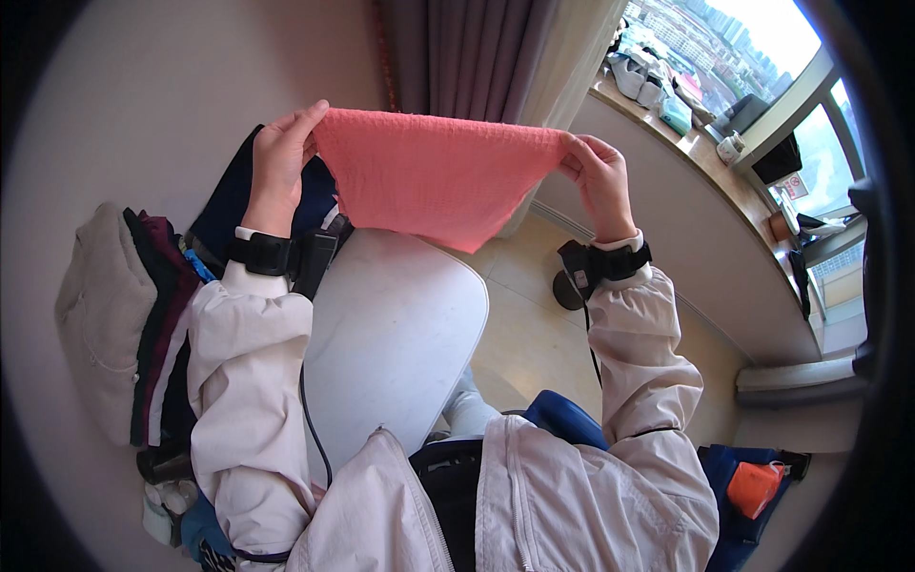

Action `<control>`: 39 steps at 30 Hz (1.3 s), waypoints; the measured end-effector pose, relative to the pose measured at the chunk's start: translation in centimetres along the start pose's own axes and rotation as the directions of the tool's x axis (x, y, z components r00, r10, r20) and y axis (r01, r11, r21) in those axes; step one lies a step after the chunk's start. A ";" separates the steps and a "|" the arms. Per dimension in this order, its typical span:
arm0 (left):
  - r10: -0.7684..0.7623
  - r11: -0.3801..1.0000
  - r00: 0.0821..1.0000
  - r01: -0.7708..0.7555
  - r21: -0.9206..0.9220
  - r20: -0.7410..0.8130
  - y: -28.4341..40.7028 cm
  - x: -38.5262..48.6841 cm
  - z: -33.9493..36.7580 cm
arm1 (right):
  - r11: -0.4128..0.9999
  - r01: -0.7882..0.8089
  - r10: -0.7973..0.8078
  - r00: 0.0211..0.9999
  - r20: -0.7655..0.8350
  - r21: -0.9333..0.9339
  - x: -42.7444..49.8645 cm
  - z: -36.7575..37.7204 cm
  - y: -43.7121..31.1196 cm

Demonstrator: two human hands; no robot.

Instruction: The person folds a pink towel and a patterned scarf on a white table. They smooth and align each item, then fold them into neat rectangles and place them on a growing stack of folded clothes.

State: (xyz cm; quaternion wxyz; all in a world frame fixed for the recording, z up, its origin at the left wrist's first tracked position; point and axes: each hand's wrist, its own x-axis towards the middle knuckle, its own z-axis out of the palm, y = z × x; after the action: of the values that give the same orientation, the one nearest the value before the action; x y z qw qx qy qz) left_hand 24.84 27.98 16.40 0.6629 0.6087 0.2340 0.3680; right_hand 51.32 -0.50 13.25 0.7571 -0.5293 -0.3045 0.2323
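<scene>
A pink cloth (pixel 436 175) hangs stretched between my two hands, its top edge pulled nearly straight. My left hand (pixel 282 157) pinches the upper left corner between thumb and fingers. At the upper right corner, my right hand (pixel 597 168) grips the cloth the same way. The lower edge hangs free and slants, above the far end of a white table (pixel 393 322). Behind my left hand a dark navy fabric (pixel 225 189) shows in part; the pink cloth and my wrist cover some of it.
A stack of folded clothes (pixel 107 314) stands on the left, by the wall. Shoes (pixel 636 79), a jar (pixel 730 149) and other items line the curved windowsill (pixel 704 161) at right. Grey curtains (pixel 472 57) hang ahead. An orange pouch (pixel 754 488) lies on something blue at lower right.
</scene>
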 end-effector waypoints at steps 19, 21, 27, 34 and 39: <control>0.154 0.985 0.987 -0.150 0.080 -0.042 5.2 -12.1 -2.5 | 0.767 0.397 -0.156 0.877 0.454 -0.504 -14.5 5.0 -7.4; 0.188 0.961 0.980 -0.172 0.215 -0.057 1.2 -17.6 -7.8 | 0.858 0.367 -0.011 0.712 0.702 -0.359 -17.8 6.0 -5.7; -0.195 0.981 0.955 0.188 -0.054 -0.225 -12.1 -35.4 -19.7 | 0.946 -0.199 0.314 0.372 0.874 -0.255 -28.9 9.9 8.4; -0.222 0.752 0.805 0.500 0.429 -0.550 -22.6 -51.7 -32.8 | 0.833 -0.310 0.484 0.009 0.875 -0.458 -36.9 13.7 20.6; 0.206 0.330 0.801 0.484 0.810 -0.563 -18.6 -51.7 -25.1 | 0.828 -0.264 0.545 0.584 0.601 -0.494 -33.6 6.9 23.4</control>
State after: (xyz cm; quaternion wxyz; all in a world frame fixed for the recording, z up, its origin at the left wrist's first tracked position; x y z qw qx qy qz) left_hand -22.43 4.18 -12.63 0.1176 0.7072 0.6437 0.2679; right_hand 21.98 -10.88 -14.26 0.3920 -0.5764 -0.4813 0.5315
